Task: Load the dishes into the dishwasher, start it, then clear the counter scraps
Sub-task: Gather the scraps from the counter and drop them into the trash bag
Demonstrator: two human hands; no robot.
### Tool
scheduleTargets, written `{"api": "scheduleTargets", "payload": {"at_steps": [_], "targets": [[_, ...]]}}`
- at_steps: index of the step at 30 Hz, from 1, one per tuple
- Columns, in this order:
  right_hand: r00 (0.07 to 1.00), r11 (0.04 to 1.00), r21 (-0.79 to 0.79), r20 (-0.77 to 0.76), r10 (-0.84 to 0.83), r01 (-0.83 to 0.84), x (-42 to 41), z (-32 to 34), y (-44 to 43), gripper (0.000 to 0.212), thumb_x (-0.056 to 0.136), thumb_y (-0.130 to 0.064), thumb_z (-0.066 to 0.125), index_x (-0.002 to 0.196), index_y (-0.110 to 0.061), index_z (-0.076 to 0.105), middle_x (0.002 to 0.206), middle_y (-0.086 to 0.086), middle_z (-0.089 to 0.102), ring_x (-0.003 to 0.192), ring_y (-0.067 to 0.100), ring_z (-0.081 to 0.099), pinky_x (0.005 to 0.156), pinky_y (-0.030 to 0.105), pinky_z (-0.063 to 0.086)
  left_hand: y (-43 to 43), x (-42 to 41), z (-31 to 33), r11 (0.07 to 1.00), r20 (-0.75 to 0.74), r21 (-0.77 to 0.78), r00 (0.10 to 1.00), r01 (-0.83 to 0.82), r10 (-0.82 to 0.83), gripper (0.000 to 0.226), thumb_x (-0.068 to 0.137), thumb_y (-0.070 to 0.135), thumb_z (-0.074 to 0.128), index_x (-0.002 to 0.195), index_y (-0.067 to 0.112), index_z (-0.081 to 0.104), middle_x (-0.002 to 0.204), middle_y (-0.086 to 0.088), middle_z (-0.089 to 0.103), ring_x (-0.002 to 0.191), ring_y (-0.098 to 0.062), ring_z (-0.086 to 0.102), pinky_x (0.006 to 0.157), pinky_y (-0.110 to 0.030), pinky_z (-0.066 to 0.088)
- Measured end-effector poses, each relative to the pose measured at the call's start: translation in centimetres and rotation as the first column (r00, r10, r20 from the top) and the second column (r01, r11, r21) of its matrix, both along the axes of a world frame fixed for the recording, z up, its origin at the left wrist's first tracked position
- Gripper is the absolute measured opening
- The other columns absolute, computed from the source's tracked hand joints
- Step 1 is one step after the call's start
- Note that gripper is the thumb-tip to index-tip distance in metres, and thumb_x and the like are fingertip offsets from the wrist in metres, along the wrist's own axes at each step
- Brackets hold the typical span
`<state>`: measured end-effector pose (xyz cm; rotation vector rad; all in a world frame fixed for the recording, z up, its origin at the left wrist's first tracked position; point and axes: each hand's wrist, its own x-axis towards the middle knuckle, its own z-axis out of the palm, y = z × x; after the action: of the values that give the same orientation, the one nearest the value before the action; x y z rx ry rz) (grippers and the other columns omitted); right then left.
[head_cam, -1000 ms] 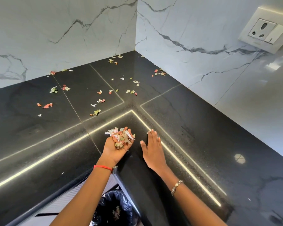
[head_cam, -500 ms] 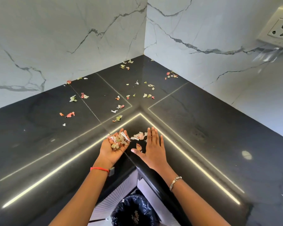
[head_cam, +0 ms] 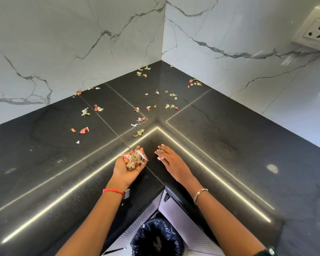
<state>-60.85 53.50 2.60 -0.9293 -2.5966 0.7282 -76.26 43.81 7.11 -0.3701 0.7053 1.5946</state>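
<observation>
My left hand [head_cam: 125, 175] lies palm up on the black counter [head_cam: 229, 145], cupping a heap of red, green and white scraps [head_cam: 135, 159]. Just to its right, my right hand [head_cam: 172, 161] rests palm down with its fingers bent over a few small scraps [head_cam: 159, 150] on the counter. More loose scraps [head_cam: 139, 133] are scattered farther back, toward the corner [head_cam: 143, 73] and along both walls [head_cam: 194, 82]. No dishes or dishwasher are in view.
A bin lined with a black bag [head_cam: 156, 237] stands on the floor below the counter's inner corner, some scraps inside it. Marble walls meet at the back. A wall socket [head_cam: 318, 32] sits at the upper right.
My right hand has slid to the right and turned, its fingers now bent over a few scraps. The small pile that lay between my hands is gone. My left hand stays cupped.
</observation>
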Motion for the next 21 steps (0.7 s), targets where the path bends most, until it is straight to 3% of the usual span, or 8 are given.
{"api": "scheduleTargets", "payload": {"at_steps": [5, 8, 13, 17, 21], "targets": [[0.998, 0.998, -0.026, -0.017, -0.058, 0.057, 2.1, 0.0, -0.2, 0.036, 0.097, -0.023, 0.048, 0.131, -0.012, 0.053, 0.145, 0.0, 0.041, 0.14, 0.009, 0.028, 0.113, 0.029, 0.029, 0.3, 0.5, 0.1, 1.0, 0.003, -0.02, 1.0, 0.005, -0.005, 0.039, 0.103, 0.018, 0.024, 0.098, 0.003, 0.059, 0.088, -0.011, 0.063, 0.083, -0.019, 0.058, 0.055, -0.032, 0.057], [0.999, 0.997, -0.073, 0.006, -0.031, 0.032, 3.6, 0.4, -0.5, 0.045, 0.094, -0.036, 0.051, 0.136, -0.02, 0.047, 0.15, -0.004, 0.033, 0.141, 0.006, 0.021, 0.116, 0.027, 0.023, 0.6, 1.1, 0.3, 0.999, 0.003, -0.02, 1.0, 0.025, -0.025, 0.039, 0.103, 0.017, 0.024, 0.096, 0.003, 0.059, 0.088, -0.01, 0.061, 0.083, -0.018, 0.058, 0.054, -0.032, 0.057], [0.996, 0.997, 0.02, 0.043, 0.078, -0.079, 5.0, 0.4, -0.8, 0.037, 0.098, -0.009, 0.044, 0.133, -0.011, 0.051, 0.149, -0.002, 0.035, 0.142, 0.01, 0.021, 0.116, 0.025, 0.021, 1.0, 2.3, 0.5, 0.999, -0.011, -0.023, 0.999, 0.045, -0.045, 0.038, 0.102, 0.016, 0.024, 0.096, 0.003, 0.06, 0.087, -0.01, 0.063, 0.084, -0.019, 0.058, 0.052, -0.034, 0.056], [0.999, 0.999, 0.032, 0.05, -0.009, 0.007, 5.9, 0.0, -0.9, 0.038, 0.096, 0.003, 0.04, 0.13, -0.006, 0.054, 0.143, -0.002, 0.044, 0.137, 0.011, 0.034, 0.116, 0.021, 0.021, 1.1, 3.0, 0.5, 0.997, -0.039, -0.042, 0.997, 0.067, -0.069, 0.04, 0.102, 0.018, 0.023, 0.096, 0.002, 0.059, 0.091, -0.011, 0.063, 0.087, -0.02, 0.058, 0.053, -0.032, 0.056], [0.994, 0.984, 0.139, -0.008, -0.113, 0.113, 6.3, -0.2, -1.1, 0.032, 0.091, 0.007, 0.048, 0.116, -0.002, 0.064, 0.133, 0.006, 0.056, 0.125, 0.018, 0.052, 0.105, 0.012, 0.024, 1.3, 3.4, 0.1, 0.997, -0.037, -0.034, 0.996, 0.074, -0.076, 0.04, 0.102, 0.017, 0.023, 0.095, 0.002, 0.059, 0.087, -0.012, 0.067, 0.088, -0.021, 0.058, 0.058, -0.033, 0.057]]}}
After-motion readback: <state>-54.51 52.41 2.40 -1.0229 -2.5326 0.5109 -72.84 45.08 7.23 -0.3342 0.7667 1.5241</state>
